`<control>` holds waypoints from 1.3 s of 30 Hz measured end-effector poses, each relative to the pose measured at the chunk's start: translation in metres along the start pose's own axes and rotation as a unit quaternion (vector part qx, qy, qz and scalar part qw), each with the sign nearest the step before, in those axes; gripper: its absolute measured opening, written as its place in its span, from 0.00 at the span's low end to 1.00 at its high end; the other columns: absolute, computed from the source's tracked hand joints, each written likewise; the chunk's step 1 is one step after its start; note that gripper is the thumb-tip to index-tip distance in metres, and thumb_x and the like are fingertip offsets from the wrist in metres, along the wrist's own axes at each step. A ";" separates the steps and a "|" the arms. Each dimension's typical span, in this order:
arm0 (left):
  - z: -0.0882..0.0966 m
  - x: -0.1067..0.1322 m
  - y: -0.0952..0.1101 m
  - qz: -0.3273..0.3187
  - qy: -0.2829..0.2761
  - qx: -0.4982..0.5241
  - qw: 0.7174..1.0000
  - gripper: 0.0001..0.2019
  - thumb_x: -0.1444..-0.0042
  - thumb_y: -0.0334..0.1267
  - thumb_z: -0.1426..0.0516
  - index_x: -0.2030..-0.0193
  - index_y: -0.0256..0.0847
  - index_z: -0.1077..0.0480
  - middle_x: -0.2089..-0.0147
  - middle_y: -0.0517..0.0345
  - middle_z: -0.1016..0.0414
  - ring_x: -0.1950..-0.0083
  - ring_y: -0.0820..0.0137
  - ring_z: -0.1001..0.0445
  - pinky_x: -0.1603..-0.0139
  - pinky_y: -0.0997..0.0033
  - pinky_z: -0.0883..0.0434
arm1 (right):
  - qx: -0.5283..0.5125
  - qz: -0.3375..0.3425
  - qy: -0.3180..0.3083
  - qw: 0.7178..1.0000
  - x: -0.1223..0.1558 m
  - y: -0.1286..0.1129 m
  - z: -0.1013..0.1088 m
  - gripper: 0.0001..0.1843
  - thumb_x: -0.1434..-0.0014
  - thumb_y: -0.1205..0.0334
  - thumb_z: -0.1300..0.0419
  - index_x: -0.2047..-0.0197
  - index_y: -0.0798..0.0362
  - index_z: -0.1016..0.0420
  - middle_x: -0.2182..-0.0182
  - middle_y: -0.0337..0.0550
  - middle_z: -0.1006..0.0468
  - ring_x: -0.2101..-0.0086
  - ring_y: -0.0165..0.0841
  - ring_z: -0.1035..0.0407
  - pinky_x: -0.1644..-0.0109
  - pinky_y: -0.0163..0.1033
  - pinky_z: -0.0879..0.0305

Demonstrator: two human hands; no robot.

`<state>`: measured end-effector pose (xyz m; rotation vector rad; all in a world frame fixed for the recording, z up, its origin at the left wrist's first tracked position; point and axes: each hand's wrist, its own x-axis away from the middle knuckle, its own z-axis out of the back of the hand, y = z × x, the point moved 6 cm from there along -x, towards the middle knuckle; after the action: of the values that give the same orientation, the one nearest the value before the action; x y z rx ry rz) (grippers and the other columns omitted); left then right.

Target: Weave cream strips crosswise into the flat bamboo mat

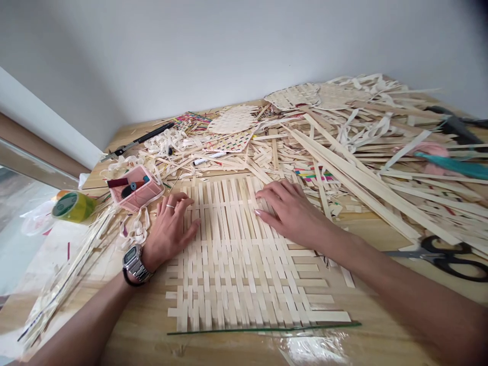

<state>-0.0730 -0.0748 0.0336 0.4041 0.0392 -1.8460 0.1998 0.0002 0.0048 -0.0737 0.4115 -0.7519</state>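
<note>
A partly woven mat [236, 274] of pale flat strips, possibly bamboo, lies on the table before me. Its lower part is closely woven; at the far part the lengthwise strips show gaps. One crosswise strip [224, 204] runs through them between my hands. My left hand [171, 223], with a ring and a wristwatch [136, 263], rests at the mat's left edge, thumb apart from the bent fingers. On the far right part lies my right hand [287, 209], its thumb and fingers apart and touching the strips. A thin green strip [267, 329] borders the near edge.
A pink basket [143, 195] with small items and a roll of yellow-green tape [74, 207] stand left. Black-handled scissors [446, 257] lie right. Behind are loose strips [358, 178], woven pieces [233, 119], a marker [209, 158] and a black cutter [141, 138], before a wall.
</note>
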 end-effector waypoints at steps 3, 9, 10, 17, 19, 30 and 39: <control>0.013 0.000 0.009 -0.001 0.044 -0.004 0.999 0.20 0.29 0.43 0.42 0.34 0.45 0.38 0.34 0.40 0.36 0.36 0.48 0.32 0.36 0.38 0.30 | 0.004 0.005 -0.007 1.000 -0.001 -0.001 0.001 0.12 0.27 0.56 0.46 0.49 0.51 0.26 0.51 0.52 0.24 0.49 0.48 0.32 0.44 0.55 0.36; 0.003 -0.004 0.028 -0.017 -0.055 0.063 0.996 0.14 0.27 0.43 0.45 0.39 0.45 0.33 0.37 0.44 0.31 0.37 0.53 0.28 0.34 0.41 0.30 | 0.028 -0.001 -0.001 1.000 -0.001 -0.011 0.005 0.10 0.27 0.59 0.47 0.50 0.52 0.26 0.51 0.54 0.23 0.51 0.48 0.32 0.45 0.54 0.36; -0.001 -0.005 0.032 -0.020 -0.071 0.073 0.995 0.14 0.27 0.43 0.45 0.39 0.45 0.33 0.36 0.44 0.31 0.37 0.53 0.28 0.33 0.42 0.30 | 0.035 -0.010 0.004 0.999 -0.001 -0.013 0.005 0.11 0.27 0.58 0.47 0.50 0.52 0.26 0.50 0.55 0.23 0.51 0.49 0.32 0.46 0.55 0.36; -0.021 -0.024 0.051 0.023 -0.053 0.028 0.998 0.15 0.27 0.45 0.44 0.40 0.42 0.34 0.38 0.43 0.28 0.38 0.50 0.29 0.36 0.39 0.31 | 0.059 -0.064 0.032 0.996 0.002 -0.026 0.001 0.10 0.28 0.57 0.43 0.51 0.55 0.27 0.52 0.58 0.24 0.52 0.51 0.34 0.48 0.56 0.38; -0.027 -0.028 0.054 0.034 -0.035 0.010 0.999 0.16 0.28 0.45 0.44 0.40 0.41 0.34 0.39 0.43 0.28 0.39 0.50 0.29 0.37 0.41 0.31 | 0.056 -0.071 0.033 0.995 0.001 -0.025 0.001 0.10 0.28 0.57 0.43 0.52 0.54 0.27 0.52 0.57 0.24 0.52 0.51 0.35 0.47 0.55 0.39; -0.033 -0.031 0.059 0.011 -0.008 -0.012 1.000 0.15 0.30 0.40 0.41 0.41 0.42 0.34 0.45 0.47 0.25 0.45 0.52 0.29 0.42 0.47 0.31 | 0.036 -0.079 0.023 0.996 0.000 -0.020 -0.005 0.09 0.26 0.57 0.46 0.54 0.52 0.28 0.53 0.55 0.25 0.52 0.49 0.35 0.47 0.54 0.42; -0.031 -0.028 0.065 -0.015 -0.005 -0.032 0.999 0.10 0.29 0.40 0.44 0.45 0.41 0.32 0.50 0.47 0.24 0.49 0.53 0.27 0.46 0.49 0.30 | 0.081 -0.048 0.018 0.995 0.001 -0.031 0.006 0.16 0.24 0.55 0.50 0.58 0.52 0.26 0.55 0.55 0.22 0.53 0.48 0.33 0.48 0.54 0.43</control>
<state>0.0025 -0.0624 0.0242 0.3520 0.0981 -1.8712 0.1822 -0.0236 0.0163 0.0730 0.3829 -0.8790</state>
